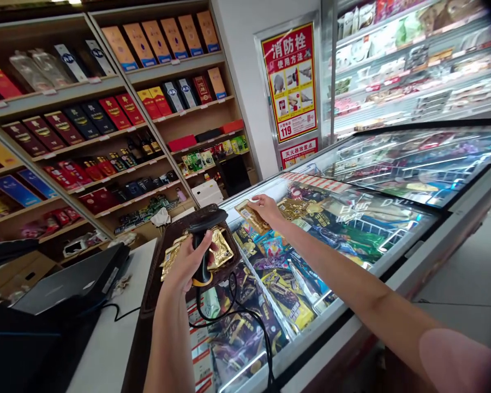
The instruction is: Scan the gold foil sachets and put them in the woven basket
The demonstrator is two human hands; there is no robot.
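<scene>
My left hand is closed around the grip of a black barcode scanner, whose head points away from me. Beneath it, gold foil packets lie in a dark brown woven basket. In my right hand a gold packet is pinched at its upper edge, over the chest freezer. Below that packet, colourful ice cream wrappers fill a freezer compartment. Another gold packet lies in the freezer just right of my right hand. The scanner's black cable loops down across the freezer.
A chest freezer with sliding glass lids runs to the right. On the left, a white counter carries a black machine. Shelves of boxed goods stand behind, beside a red fire-hydrant poster. An open chilled display is at far right.
</scene>
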